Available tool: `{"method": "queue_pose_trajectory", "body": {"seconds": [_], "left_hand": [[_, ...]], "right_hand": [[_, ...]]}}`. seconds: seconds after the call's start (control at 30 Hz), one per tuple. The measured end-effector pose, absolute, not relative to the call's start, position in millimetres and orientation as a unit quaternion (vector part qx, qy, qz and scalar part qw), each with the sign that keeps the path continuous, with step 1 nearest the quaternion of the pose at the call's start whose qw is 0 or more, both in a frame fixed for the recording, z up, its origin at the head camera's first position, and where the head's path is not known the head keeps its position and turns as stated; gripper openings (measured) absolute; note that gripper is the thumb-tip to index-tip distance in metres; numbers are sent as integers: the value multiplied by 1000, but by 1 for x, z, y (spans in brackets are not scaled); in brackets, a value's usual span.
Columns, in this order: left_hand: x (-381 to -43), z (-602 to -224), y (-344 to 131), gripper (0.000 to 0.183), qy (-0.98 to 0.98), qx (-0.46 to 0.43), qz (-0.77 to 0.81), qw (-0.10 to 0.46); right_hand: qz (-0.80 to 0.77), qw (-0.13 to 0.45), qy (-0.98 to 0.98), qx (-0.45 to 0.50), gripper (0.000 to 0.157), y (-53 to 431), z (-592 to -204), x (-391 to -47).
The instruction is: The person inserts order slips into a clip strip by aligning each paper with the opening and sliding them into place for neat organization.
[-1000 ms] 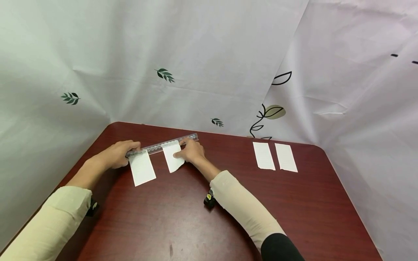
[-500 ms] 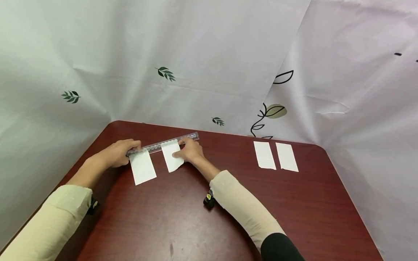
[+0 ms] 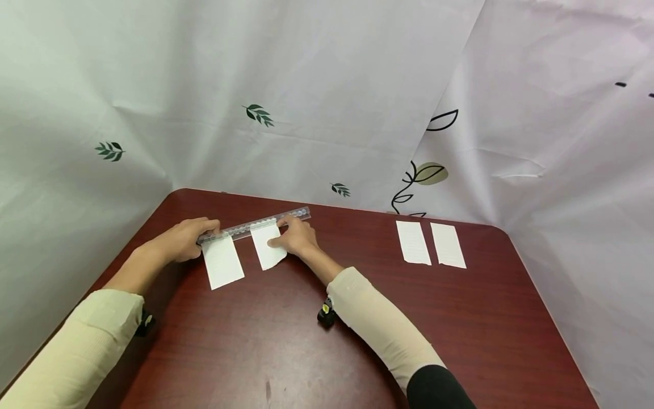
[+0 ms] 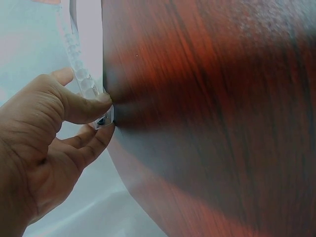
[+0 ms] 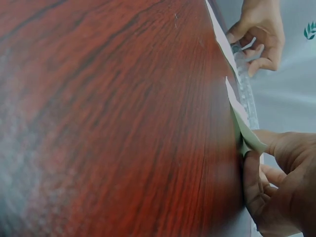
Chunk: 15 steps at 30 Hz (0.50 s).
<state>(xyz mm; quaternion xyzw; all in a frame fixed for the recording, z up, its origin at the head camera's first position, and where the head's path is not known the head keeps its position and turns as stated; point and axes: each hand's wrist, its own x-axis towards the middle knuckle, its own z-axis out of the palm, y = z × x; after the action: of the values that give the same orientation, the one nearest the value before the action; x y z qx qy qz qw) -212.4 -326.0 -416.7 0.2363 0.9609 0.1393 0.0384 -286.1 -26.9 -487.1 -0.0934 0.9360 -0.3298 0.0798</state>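
A clear plastic ruler lies slanted across the far left of the table in the head view. My left hand pinches its left end between thumb and fingers, as the left wrist view also shows. One white paper slip has its top edge at the ruler, close to that hand. To its right, my right hand holds a second white paper slip by its right side, with the top of the slip at the ruler. In the right wrist view this held slip is bent up off the tabletop near the fingers.
Two more white paper slips, a left one and a right one, lie side by side at the back right of the dark red wooden table. A pale leaf-printed curtain hangs behind the table's far edge.
My right hand and the slip it holds have shifted slightly left along the ruler, narrowing the gap to the first slip. The left hand keeps its place on the ruler.
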Motion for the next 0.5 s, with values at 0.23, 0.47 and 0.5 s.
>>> {"method": "queue_pose_trajectory", "body": {"seconds": [0.23, 0.47, 0.5], "left_hand": [[-213, -420, -327, 50, 960, 240, 141, 34], [-214, -419, -327, 50, 960, 240, 143, 36], [-215, -419, -326, 50, 960, 239, 143, 37]], "right_hand": [[-319, 94, 938, -98, 61, -28, -489, -287], [-316, 84, 939, -108, 60, -27, -487, -286], [-317, 83, 939, -109, 60, -27, -487, -285]]}}
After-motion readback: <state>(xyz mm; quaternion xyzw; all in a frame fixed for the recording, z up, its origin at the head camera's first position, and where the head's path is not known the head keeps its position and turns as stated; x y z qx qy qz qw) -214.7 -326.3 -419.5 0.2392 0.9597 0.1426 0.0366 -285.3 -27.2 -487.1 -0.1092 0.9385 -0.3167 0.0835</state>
